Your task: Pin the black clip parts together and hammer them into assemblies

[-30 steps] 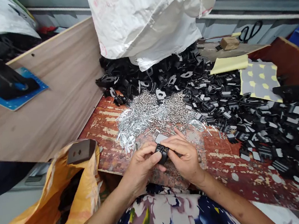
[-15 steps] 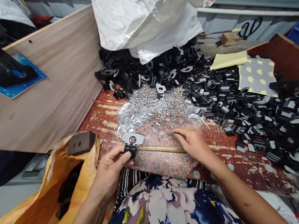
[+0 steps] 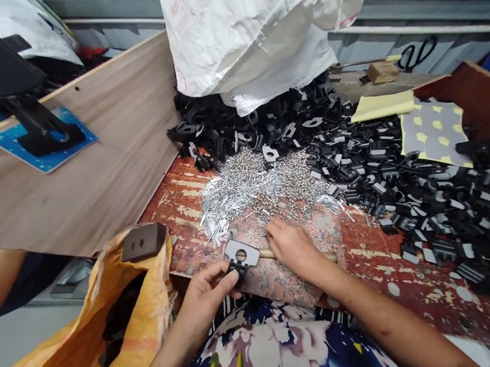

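My left hand [image 3: 210, 288] pinches a black plastic clip [image 3: 238, 270] between thumb and fingers. A grey face plate with a round hole stands up from the clip. My right hand [image 3: 295, 251] reaches over a wooden handle [image 3: 265, 254] to the front edge of a heap of silvery metal pins [image 3: 245, 183]. Its fingers are drawn together and point down; whatever lies between them is hidden. The handle rests on a worn, speckled pink slab [image 3: 328, 229], and the clip covers part of the tool's other end.
Black clip parts [image 3: 381, 172] cover the right and back of the worn red table [image 3: 174, 200]. A white sack [image 3: 249, 29] hangs behind. A wooden board [image 3: 115, 117] borders the left, above an orange bag [image 3: 150, 320]. Scissors [image 3: 419, 53] lie at the back right.
My right hand has moved left and forward, from the handle's right part to the pins' edge. My left hand and the clip have come nearer my body. The view has shifted slightly.
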